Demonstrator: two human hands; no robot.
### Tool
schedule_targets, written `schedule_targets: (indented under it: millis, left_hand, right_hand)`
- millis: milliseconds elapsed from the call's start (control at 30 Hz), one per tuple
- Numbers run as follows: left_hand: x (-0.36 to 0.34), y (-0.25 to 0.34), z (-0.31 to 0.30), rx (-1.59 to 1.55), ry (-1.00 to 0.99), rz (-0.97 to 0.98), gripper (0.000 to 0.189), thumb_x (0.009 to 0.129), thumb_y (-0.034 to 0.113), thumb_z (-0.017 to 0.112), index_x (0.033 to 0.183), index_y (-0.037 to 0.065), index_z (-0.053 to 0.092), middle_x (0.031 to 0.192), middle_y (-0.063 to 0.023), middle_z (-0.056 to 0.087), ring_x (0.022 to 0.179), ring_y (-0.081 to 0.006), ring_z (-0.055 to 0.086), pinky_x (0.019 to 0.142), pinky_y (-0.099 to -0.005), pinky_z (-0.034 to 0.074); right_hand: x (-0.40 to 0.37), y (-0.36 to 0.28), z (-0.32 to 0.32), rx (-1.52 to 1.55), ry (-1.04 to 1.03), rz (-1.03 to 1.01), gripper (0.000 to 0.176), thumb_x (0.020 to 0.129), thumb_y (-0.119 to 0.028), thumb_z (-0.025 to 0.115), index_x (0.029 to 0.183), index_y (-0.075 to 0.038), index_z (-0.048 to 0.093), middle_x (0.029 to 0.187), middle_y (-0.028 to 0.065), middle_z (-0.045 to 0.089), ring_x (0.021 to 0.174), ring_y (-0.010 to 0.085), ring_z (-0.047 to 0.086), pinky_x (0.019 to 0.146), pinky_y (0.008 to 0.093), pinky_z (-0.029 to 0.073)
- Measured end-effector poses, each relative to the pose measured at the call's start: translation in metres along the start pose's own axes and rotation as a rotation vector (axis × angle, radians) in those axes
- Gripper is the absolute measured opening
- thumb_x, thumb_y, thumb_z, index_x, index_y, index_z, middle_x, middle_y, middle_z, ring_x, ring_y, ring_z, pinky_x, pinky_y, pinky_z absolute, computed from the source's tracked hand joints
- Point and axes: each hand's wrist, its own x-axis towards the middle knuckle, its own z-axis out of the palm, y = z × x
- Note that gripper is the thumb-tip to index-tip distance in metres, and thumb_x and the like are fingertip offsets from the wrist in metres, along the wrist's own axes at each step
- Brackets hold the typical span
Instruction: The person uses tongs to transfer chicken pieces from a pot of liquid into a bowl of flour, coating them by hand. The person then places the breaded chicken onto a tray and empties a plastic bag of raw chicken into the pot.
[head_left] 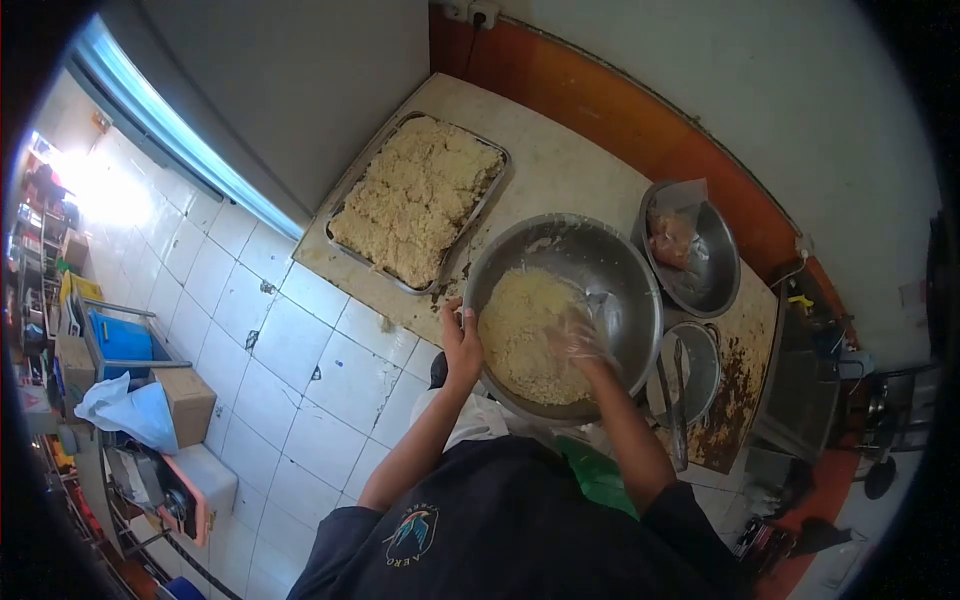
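A large metal mixing bowl (640, 300) stands at the table's front edge, close to my body. Pale yellow crumbs (525, 310) are heaped in its left and lower part. My left hand (462, 345) grips the bowl's left rim, with fingers over the outside. Inside the bowl, my right hand (582, 340) is at the right side of the crumbs, its fingers smeared by motion. Left of the bowl, a metal tray (505, 165) is piled with crumb-coated pieces (415, 190).
A smaller metal bowl (715, 270) at the back right holds a plastic bag (675, 235) with pinkish contents. Nearer stands a round metal pan (706, 370), with a long metal utensil (680, 420) beside it. Cardboard boxes (185, 405) stand on the tiled floor at left.
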Motion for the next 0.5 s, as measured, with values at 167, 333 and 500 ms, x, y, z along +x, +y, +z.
schedule_targets:
  millis: [167, 333, 500]
  left_hand:
    - [-0.001, 0.002, 0.002, 0.001, 0.002, -0.056, 0.024, 0.096, 0.021, 0.047, 0.112, 0.003, 0.046, 0.076, -0.0054, 0.051, 0.068, -0.0118, 0.045, 0.063, -0.0285, 0.038]
    - [-0.003, 0.012, 0.002, -0.052, 0.044, -0.04, 0.024, 0.097, 0.022, 0.046, 0.112, 0.003, 0.046, 0.076, -0.0044, 0.05, 0.069, -0.0119, 0.044, 0.063, -0.0277, 0.037]
    - [0.003, 0.008, -0.001, -0.013, -0.022, -0.043, 0.024, 0.097, 0.021, 0.047, 0.112, 0.003, 0.046, 0.077, -0.0044, 0.049, 0.07, -0.0119, 0.044, 0.064, -0.0281, 0.038]
  right_hand:
    - [-0.003, 0.031, 0.034, 0.105, -0.241, 0.24, 0.051, 0.077, -0.036, 0.07, 0.11, 0.001, 0.061, 0.11, 0.0168, 0.064, 0.096, 0.0252, 0.062, 0.083, 0.034, 0.047]
    - [-0.013, 0.027, 0.011, 0.528, -0.259, 0.197, 0.056, 0.081, -0.027, 0.07, 0.127, -0.005, 0.047, 0.121, 0.0141, 0.056, 0.103, 0.0231, 0.057, 0.084, 0.0337, 0.048]
    - [0.013, 0.067, 0.023, 0.668, -0.11, 0.102, 0.039, 0.085, -0.009, 0.066, 0.121, -0.003, 0.052, 0.105, 0.0067, 0.061, 0.087, 0.015, 0.059, 0.076, 0.0296, 0.051]
